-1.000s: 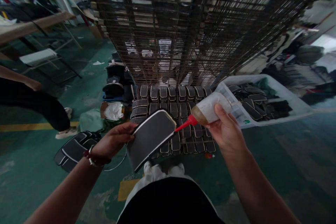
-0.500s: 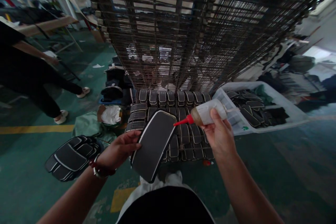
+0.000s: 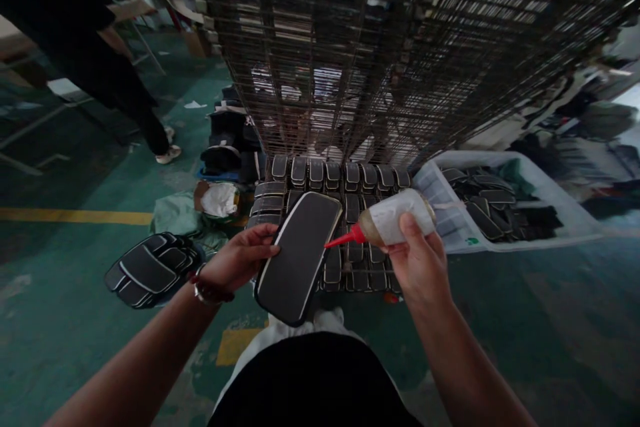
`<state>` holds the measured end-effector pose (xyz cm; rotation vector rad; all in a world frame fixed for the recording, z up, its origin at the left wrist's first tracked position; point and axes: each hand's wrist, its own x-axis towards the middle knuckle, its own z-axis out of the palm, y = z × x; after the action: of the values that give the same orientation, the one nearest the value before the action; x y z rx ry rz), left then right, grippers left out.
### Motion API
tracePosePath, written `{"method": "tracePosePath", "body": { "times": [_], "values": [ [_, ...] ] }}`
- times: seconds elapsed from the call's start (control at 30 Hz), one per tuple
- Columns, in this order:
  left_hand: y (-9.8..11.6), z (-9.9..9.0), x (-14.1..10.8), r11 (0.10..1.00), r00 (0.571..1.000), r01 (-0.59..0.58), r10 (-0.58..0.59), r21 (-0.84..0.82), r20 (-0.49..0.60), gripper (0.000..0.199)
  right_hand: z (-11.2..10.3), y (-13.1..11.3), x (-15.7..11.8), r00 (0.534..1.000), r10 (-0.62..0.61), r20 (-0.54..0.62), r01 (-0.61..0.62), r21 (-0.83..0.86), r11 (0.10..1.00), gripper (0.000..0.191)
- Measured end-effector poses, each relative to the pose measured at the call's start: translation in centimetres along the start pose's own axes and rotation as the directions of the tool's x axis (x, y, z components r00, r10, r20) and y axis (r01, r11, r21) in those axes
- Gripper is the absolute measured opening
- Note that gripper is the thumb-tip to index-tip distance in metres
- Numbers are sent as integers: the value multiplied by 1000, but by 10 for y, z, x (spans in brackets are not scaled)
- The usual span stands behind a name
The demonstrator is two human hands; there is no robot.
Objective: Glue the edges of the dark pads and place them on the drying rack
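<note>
A long black pad (image 3: 300,257) with rounded ends and a pale line along its rim is gripped at its left edge by my left hand (image 3: 245,257). My right hand (image 3: 420,260) is wrapped round a bottle (image 3: 397,219) with a white label and a red nozzle. The nozzle's tip lies at the pad's right edge, on or just over the pale line. Behind and below the pad, rows of smaller black pads (image 3: 357,278) with pale edges lie on a wire rack.
A tall wire rack (image 3: 320,33) rises ahead. White bins (image 3: 565,213) with black pieces stand right. Left are a pile of black pads (image 3: 150,270), a green sack (image 3: 173,215), a stack of black items (image 3: 223,140) and a person (image 3: 100,60) in dark clothes.
The nozzle tip has moved down along the pad's right edge. The view has shifted, and the person at the left has changed stance.
</note>
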<state>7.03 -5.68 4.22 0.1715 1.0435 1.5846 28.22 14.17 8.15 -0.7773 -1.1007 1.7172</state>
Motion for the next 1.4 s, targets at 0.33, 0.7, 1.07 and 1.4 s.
{"method": "tracePosePath", "body": {
  "times": [0.33, 0.7, 1.07, 1.4],
  "values": [
    [3, 11, 3, 1000, 996, 7, -8, -10, -85, 34, -2, 6, -19, 998, -2, 65, 6, -61, 998, 27],
    [4, 11, 10, 997, 977, -33, 18, -66, -214, 23, -4, 11, -34, 991, 30, 133, -20, -82, 996, 30],
    [4, 16, 9, 966, 942, -29, -59, -259, -329, 21, 0, 9, -32, 995, -41, 87, 47, -70, 996, 26],
    [-16, 22, 18, 869, 880, -64, -182, -490, -438, 26, 2, 12, -33, 976, -217, 18, 218, -44, 975, 31]
  ]
}}
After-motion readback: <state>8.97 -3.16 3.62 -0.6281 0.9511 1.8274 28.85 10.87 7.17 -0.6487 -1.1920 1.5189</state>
